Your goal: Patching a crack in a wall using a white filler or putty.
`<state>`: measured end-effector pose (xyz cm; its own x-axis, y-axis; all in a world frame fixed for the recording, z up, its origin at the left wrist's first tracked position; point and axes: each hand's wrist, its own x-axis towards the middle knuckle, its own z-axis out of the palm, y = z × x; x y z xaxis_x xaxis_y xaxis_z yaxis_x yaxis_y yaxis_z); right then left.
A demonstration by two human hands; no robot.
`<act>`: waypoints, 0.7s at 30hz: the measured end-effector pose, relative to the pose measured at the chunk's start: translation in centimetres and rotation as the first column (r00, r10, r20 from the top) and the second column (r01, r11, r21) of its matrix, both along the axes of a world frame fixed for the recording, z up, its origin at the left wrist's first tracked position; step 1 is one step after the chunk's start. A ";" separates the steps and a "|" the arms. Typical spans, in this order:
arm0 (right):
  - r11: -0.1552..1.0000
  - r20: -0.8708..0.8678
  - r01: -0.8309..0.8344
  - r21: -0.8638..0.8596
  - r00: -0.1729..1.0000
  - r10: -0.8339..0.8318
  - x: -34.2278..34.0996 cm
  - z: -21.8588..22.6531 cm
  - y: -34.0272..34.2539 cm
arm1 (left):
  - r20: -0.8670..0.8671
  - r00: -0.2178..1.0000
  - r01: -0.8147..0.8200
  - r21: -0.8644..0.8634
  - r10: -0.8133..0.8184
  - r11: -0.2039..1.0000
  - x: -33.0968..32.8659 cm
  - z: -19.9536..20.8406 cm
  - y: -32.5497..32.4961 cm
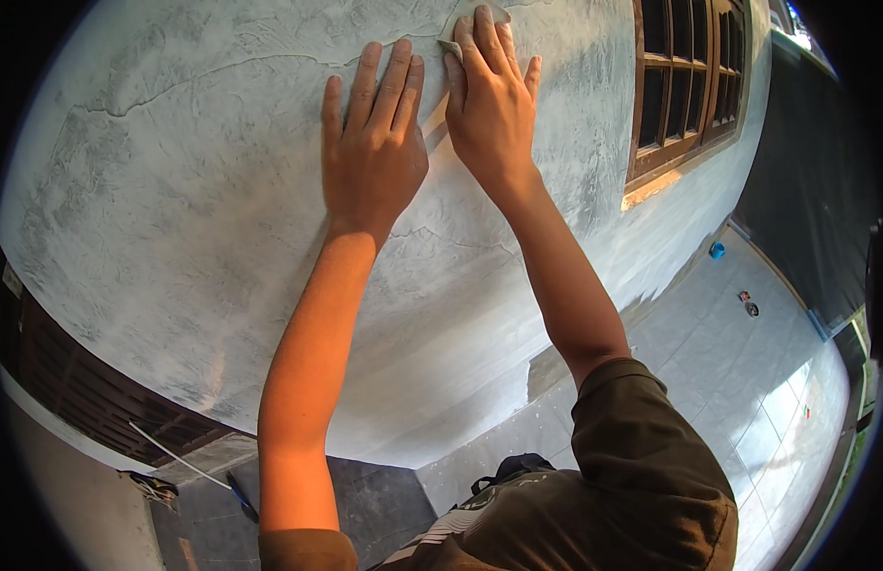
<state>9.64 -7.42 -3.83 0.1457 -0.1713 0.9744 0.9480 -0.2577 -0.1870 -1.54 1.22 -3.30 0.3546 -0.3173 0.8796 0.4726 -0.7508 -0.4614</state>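
Up against the grey, patchily plastered wall (223,190), this person has the right hand (491,105) spread over a pale sheet (501,14), fingers pinning it to the surface while its edges poke out beside the fingertips and by the thumb; whether the thumb also pinches it, I cannot tell from here. The left hand (375,143), just to the left of that hold and a little lower, is grasping nothing: its palm faces the plaster, fingers spread, seemingly to steady the body or feel the finish. A ragged ridge (189,84) trails away leftward from near the left fingertips. Right of the sheet sits a wooden window (689,76), and well below it, on the tiled floor (689,328), a blue cup (716,250). I'd judge the step in hand to be rubbing down the plaster by that ridge. The next stroke seems to call for even pressure from the right fingers, with the sheet kept flat so that its curled corner doesn't fold under or snag on the rough edge.
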 end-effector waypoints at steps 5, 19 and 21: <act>0.989 -0.053 -0.036 -0.145 0.998 0.029 -3.2 -6.2 0.7 | 0.019 0.997 0.071 -0.023 -0.070 0.997 -0.6 0.1 0.7; 0.999 -0.009 0.017 -0.045 1.000 -0.017 0.5 0.4 -1.1 | 0.010 0.998 0.066 -0.003 -0.066 0.998 0.1 0.0 0.1; 0.996 -0.041 -0.006 -0.093 0.999 0.003 -1.6 -2.5 0.0 | 0.010 0.999 0.052 0.011 -0.053 0.999 -0.7 0.2 0.5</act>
